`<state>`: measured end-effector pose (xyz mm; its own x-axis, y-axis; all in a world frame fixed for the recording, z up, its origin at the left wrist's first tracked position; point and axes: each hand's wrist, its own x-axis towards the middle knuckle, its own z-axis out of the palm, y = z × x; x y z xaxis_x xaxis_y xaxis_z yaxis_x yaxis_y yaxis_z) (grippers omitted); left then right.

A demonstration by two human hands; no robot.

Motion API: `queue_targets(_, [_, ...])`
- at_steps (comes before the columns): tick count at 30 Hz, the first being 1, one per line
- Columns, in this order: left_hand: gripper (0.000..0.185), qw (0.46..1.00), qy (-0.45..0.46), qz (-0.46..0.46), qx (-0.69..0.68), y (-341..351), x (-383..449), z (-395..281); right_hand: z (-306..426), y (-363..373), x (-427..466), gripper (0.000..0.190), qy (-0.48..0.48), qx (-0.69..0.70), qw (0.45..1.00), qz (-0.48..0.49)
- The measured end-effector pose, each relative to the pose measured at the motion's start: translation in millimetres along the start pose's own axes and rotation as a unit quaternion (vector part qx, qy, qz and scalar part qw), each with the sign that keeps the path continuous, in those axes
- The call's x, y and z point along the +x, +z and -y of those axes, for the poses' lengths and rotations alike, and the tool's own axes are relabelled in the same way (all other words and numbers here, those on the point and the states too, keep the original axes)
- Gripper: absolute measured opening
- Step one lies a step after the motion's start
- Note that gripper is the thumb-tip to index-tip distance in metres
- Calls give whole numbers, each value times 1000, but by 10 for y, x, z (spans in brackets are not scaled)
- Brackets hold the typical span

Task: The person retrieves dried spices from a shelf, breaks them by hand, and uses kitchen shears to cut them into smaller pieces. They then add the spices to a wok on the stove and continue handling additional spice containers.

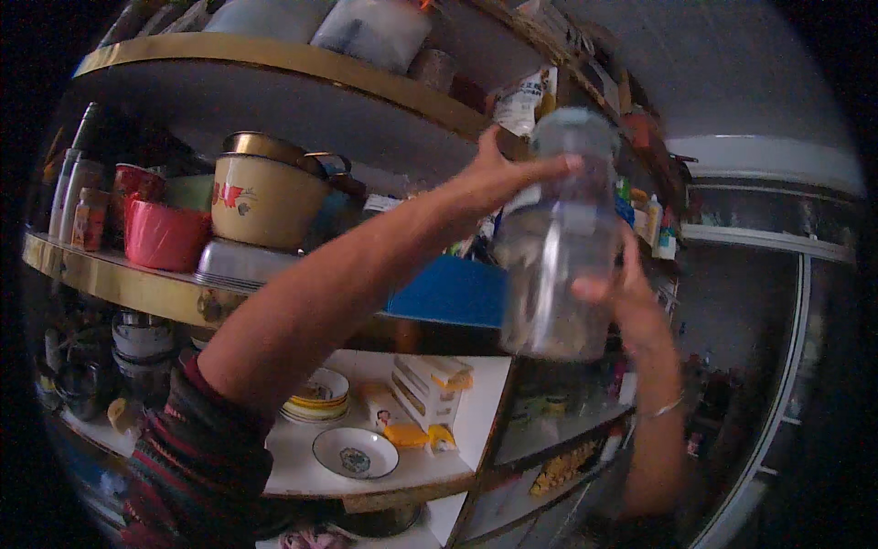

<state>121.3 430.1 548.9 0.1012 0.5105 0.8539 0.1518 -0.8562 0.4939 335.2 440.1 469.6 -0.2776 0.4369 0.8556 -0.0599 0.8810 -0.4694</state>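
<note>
A large clear plastic jar (559,274) with a pale screw lid is held up in front of the shelves, blurred by motion. My left hand (511,168) is at its upper part, with the thumb and a finger spread near the neck. Lower down on its right side, my right hand (621,281) grips the jar's body; a thin bangle is on that wrist. The jar looks tilted slightly, and what it contains cannot be made out.
Left shelf: a cream enamel pot (264,199), a pink plastic container (164,233) and bottles. Below stand stacked plates (319,398) and a shallow enamel bowl (355,454). A blue panel (446,291) lies behind the jar. A metal-framed door (796,329) stands at the right.
</note>
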Motion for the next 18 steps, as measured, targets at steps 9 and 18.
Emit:
queue_targets(9, [129,999,-15,-4,34,425,-678,447,-512,414,-876,114,43,89,995,-12])
queue_targets(18, [125,931,257,-146,213,-157,514,-79,-622,166,-871,123,63,81,995,14])
